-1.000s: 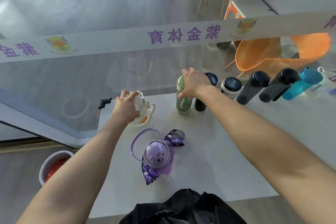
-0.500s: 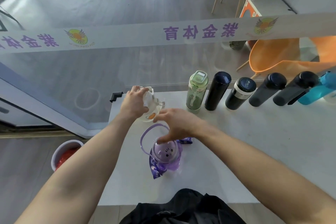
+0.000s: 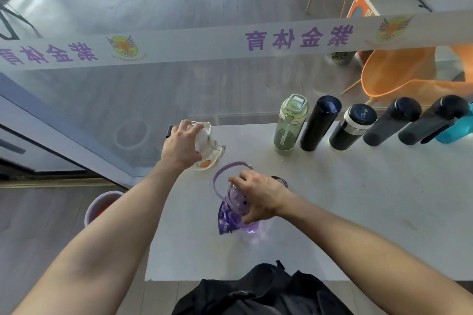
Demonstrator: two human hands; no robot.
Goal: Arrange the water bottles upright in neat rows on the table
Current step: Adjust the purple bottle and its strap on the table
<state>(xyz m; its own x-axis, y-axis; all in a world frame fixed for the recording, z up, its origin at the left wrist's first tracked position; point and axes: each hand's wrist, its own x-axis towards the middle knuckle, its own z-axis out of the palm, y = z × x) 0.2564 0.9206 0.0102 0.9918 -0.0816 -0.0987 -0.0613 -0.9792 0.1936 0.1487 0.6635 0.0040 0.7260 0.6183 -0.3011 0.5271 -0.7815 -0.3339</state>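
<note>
My right hand [image 3: 258,195] grips the domed lid of a purple bottle [image 3: 236,203] with a loop handle and a purple strap, near the middle of the white table [image 3: 358,199]. My left hand [image 3: 180,147] holds a white and clear bottle [image 3: 208,143] at the table's far left corner. Along the far edge stands an upright row: a green bottle [image 3: 289,124], a dark navy flask [image 3: 320,122], a black and white flask [image 3: 352,126], two black bottles [image 3: 391,125] [image 3: 432,120] and a blue bottle [image 3: 457,130] at the right border.
A glass wall with a white banner [image 3: 230,44] rises just behind the table. An orange chair [image 3: 399,71] stands beyond the glass. A bucket [image 3: 101,207] sits on the floor left of the table. Black cloth [image 3: 261,291] lies at the near edge.
My right hand left the green bottle in the back row and came down onto the purple bottle's lid. My left hand stayed on the white bottle.
</note>
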